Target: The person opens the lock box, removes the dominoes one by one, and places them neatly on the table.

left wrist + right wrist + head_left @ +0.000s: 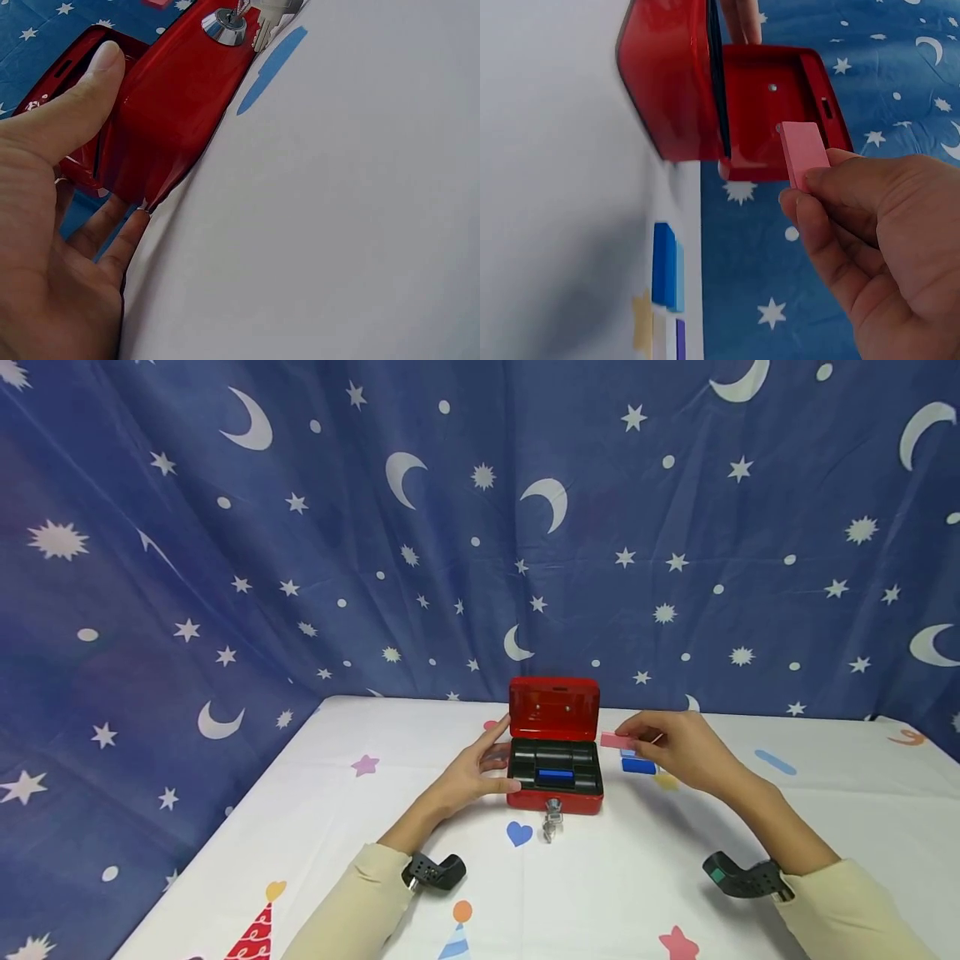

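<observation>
A red metal cash box point(564, 802) stands with its lid point(553, 708) raised, and its black compartment tray point(525, 752) shows inside. One blue block point(556, 774) lies in the tray's front middle compartment. My left hand point(463, 777) holds the box by its left side; in the left wrist view the thumb point(94, 90) lies over the top edge and other fingers touch the side. Between thumb and fingers my right hand point(678, 747) pinches a flat pink block point(804, 154). It is held above the table, just right of the box.
More blocks, among them a blue block point(638, 766), lie on the table right of the box, partly hidden by my right hand. Keys point(551, 827) hang from the front lock. A blue curtain point(480, 527) with moons and stars rises behind the white patterned tablecloth point(375, 827).
</observation>
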Demonstrator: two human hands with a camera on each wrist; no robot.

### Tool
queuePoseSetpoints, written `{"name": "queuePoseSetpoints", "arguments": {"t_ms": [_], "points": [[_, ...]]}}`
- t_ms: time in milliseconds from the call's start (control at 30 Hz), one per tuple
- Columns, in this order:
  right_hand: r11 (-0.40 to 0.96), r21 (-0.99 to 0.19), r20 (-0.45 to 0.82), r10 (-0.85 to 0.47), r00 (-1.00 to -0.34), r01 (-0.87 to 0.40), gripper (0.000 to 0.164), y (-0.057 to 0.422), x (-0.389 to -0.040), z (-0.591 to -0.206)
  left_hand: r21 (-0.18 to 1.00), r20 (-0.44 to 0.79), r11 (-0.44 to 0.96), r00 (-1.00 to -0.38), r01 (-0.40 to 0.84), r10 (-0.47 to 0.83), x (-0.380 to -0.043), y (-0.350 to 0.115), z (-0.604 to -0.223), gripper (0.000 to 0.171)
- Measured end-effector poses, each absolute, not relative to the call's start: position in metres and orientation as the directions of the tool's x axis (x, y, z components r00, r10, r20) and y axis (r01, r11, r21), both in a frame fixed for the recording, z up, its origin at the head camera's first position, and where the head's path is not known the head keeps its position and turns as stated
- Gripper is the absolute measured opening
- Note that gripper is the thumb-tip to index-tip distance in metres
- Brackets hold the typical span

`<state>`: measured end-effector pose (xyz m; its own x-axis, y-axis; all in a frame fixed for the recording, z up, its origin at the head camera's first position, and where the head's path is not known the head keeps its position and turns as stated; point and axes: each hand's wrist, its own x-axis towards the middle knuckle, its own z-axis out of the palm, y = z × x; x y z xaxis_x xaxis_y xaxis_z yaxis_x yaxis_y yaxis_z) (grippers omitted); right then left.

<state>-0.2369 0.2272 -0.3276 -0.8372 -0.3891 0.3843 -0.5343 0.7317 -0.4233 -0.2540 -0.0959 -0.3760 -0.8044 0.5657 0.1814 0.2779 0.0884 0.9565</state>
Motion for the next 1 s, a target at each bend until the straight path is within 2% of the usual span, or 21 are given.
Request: {"name": "queuePoseSetpoints", "arguments": {"t_ms": [467,1000], "points": [[0.755,-0.396,0.361,-0.395,-0.845,-0.522,0.023,0.251,-0.227,-0.347,0.959,0.173,0.091,-0.807,0.269,0.565,-0.253,-0.094,-0.379,0.094],[0.742,-0.375,0.335,-0.45,-0.828,-0.555,0.024,0.256,-0.225,-0.359,0.955,0.173,0.102,-0.805,0.277,0.567,-0.254,-0.097,-0.376,0.093]]}}
